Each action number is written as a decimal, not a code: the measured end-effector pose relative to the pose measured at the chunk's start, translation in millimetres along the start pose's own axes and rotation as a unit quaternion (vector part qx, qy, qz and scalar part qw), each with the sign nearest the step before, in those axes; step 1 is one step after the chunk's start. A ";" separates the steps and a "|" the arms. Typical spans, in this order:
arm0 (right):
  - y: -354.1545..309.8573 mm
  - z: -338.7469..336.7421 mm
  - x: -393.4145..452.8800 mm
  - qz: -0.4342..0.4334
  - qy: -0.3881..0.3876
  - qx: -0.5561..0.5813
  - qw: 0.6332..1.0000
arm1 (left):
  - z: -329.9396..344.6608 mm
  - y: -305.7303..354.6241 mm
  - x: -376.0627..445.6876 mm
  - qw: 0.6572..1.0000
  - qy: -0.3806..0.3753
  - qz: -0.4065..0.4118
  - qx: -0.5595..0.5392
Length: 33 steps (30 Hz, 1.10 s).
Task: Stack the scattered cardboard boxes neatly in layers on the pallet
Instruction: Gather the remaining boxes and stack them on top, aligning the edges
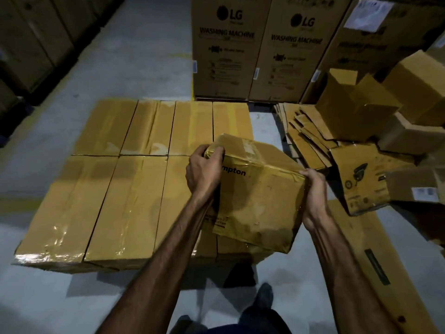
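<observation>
- Carried box [255, 189]: a taped cardboard box, held tilted in the air over the near right corner of the layer of boxes [134, 169]; its far end sits higher than its near end.
- Left hand [204, 172]: fingers curled over the upper left corner of the carried box, gripping it. Right hand [313, 186]: fingers wrapped round the right edge, gripping it. Both grips sit on glossy tape, so a slip is possible if the load shifts.
- Layer of boxes: two rows of long taped boxes lying side by side; the pallet beneath is not visible. The slot at the near right corner is hidden behind the carried box, so whether it is free cannot be told.
- Risk of skew: set down at its present tilt, the carried box would likely land corner first and rest crooked, or overhang the right edge of the layer.
- Risk of pinching: fingers under the lower edge could be caught between the carried box and the layer.
- Loose cartons [375, 141] and flattened sheets [305, 138] lie on the floor [144, 68] just right of the layer; a step sideways could catch on them.
- Tall washing-machine cartons [260, 49] stand behind, well apart from the hands.
</observation>
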State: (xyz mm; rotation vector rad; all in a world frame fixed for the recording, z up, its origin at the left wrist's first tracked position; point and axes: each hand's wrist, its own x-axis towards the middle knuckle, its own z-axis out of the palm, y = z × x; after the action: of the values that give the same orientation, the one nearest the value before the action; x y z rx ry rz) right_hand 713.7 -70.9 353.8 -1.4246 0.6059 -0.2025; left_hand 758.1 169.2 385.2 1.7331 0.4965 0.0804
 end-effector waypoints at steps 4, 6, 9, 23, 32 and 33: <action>-13.9 -16.1 75.5 0.013 -0.041 -0.024 0.999 | 52.4 14.3 12.2 0.999 0.031 -0.005 -0.011; -30.6 -20.6 109.4 0.006 -0.066 -0.046 0.997 | 75.9 24.4 19.5 0.998 0.051 -0.016 -0.018; -50.8 -11.0 147.2 -0.008 -0.085 -0.050 0.995 | 95.6 31.1 35.3 0.996 0.066 -0.037 -0.052; -74.1 84.4 268.7 0.000 -0.111 -0.071 0.991 | 128.0 43.6 183.5 0.990 0.063 -0.036 -0.118; -76.4 148.2 377.0 -0.005 -0.098 -0.087 0.991 | 168.6 46.3 310.0 0.982 -0.007 -0.068 -0.176; -73.2 154.7 393.9 -0.012 -0.106 -0.086 0.991 | 175.6 43.5 321.3 0.981 -0.012 -0.072 -0.178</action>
State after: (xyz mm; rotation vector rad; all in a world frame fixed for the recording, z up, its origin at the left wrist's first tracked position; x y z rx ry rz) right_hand 1136.6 -138.4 321.5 -1.5963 0.4395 -0.0157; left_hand 1117.2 120.3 317.2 1.3422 0.5534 0.0421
